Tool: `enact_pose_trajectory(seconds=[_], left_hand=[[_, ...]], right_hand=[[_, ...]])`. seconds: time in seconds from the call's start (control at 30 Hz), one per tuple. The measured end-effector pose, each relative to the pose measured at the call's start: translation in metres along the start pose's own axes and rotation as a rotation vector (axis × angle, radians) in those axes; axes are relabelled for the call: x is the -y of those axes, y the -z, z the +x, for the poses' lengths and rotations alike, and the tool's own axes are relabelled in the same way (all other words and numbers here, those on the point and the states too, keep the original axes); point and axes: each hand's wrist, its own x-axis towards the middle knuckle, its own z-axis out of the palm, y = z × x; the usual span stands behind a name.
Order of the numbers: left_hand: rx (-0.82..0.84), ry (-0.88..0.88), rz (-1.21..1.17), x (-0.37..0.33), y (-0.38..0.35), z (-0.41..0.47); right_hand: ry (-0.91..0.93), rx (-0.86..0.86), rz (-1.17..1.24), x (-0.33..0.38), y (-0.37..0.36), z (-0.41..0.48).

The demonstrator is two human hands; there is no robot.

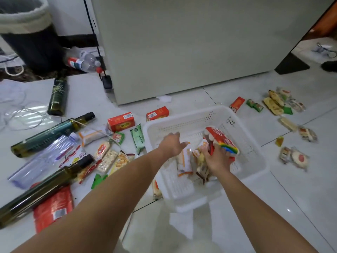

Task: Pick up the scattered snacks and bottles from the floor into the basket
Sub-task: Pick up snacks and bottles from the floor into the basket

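Observation:
A white plastic basket (pixel 242 117) sits on the tiled floor in the middle. My left hand (pixel 171 144) hovers over its left side, fingers apart, right above a white and orange snack packet (pixel 184 161) lying inside. My right hand (pixel 218 157) is inside the basket, gripping a red packet with a rainbow stripe (pixel 223 139) and some small snack packets. Dark green glass bottles (pixel 51 134) (pixel 42 189) (pixel 58 96) and a clear bottle (pixel 42 159) lie on the floor at left among loose snacks (pixel 111 157). Red boxes (pixel 121 122) (pixel 157 113) lie behind the basket.
More snack packets (pixel 275 103) (pixel 295 156) are scattered at the right. A white cabinet (pixel 182 42) stands behind the basket. A dark bin (pixel 27 33) and plastic bottles (pixel 83 63) are at the back left. White cables (pixel 21 110) trail on the left floor. A red bag (pixel 52 209) lies near me.

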Motion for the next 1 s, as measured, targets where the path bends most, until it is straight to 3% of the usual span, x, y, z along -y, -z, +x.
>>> enact_pose_trajectory(seconds=[0.13, 0.23, 0.33, 0.6, 0.83, 1.0], left_hand=[[-0.199, -0.05, 0.118, 0.051, 0.039, -0.013], [-0.252, 0.011, 0.292, 0.104, 0.064, -0.033], [-0.232, 0.143, 0.383, 0.157, 0.082, -0.065], [-0.14, 0.506, 0.308, 0.28, 0.078, -0.167], [-0.029, 0.579, 0.262, 0.327, 0.054, -0.188], [-0.141, 0.548, 0.299, 0.342, 0.046, -0.181]], right_hand=[[0.137, 0.035, -0.066, 0.026, -0.005, -0.008], [0.342, 0.062, -0.134, 0.06, -0.014, -0.011], [0.571, 0.125, -0.204, 0.101, -0.035, -0.024], [0.99, 0.368, -0.441, 0.163, -0.122, -0.089], [1.083, 0.42, -0.717, 0.176, -0.164, -0.089], [1.062, 0.514, -0.912, 0.174, -0.178, -0.088]])
